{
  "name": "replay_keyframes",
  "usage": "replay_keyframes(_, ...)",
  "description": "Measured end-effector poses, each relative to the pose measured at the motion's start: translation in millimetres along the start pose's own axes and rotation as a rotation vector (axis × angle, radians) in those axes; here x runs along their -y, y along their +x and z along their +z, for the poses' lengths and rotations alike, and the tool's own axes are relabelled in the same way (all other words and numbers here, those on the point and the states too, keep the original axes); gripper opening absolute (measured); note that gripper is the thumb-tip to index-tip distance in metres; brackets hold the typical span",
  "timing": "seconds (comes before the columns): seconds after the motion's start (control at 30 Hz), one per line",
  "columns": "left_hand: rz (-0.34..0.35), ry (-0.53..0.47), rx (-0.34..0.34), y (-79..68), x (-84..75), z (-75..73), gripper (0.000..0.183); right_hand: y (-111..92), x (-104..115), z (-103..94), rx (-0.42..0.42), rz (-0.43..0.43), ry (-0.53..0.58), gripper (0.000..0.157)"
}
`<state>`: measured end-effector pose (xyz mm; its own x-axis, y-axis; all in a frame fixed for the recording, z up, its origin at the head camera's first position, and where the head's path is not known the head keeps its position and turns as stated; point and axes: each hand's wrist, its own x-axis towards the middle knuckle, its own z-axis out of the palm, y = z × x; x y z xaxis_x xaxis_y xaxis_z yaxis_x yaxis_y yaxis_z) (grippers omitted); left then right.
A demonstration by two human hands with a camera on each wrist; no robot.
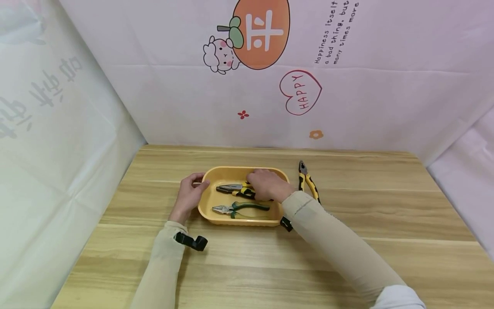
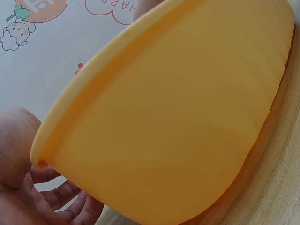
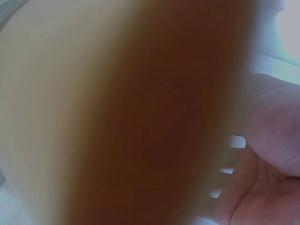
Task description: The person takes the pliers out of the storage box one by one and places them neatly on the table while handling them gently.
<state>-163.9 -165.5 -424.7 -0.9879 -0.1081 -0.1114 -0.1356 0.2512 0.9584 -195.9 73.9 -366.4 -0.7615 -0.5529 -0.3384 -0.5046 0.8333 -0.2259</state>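
Observation:
A yellow plastic basin (image 1: 239, 222) sits on the wooden table. My left hand (image 1: 190, 194) holds its left end, thumb at the rim and fingers along the outer wall. In the left wrist view those fingers (image 2: 65, 194) curl behind the basin's wall (image 2: 164, 126). Inside the basin, my right hand (image 1: 269, 185) grips the handle end of long-nose pliers (image 1: 233, 187) with yellow and black handles; its fingertips are hidden beneath it. Nearer the front wall lie green-handled combination pliers (image 1: 233, 209). The blurred basin rim (image 3: 154, 117) covers much of the right wrist view, beside my palm (image 3: 267, 187).
Another pair of yellow-and-black pliers (image 1: 302, 171) lies on the table right of the basin, partly covered by my right forearm. A printed white cloth (image 1: 185, 103) hangs behind the table's back edge. Black wrist mounts (image 1: 191, 241) are strapped to both sleeves.

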Motion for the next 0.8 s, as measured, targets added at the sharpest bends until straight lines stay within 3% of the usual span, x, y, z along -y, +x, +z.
replay_keyframes(0.57,0.003,0.002,-0.006,-0.5,1.2,-0.1,0.037,0.1,-0.1,2.9,-0.027,-0.012,-0.012,0.022)
replay_keyframes(0.8,0.003,-0.003,-0.001,0.1,0.2,0.4,0.036,-2.8,-0.1,0.1,-0.04,-0.018,-0.01,0.039)
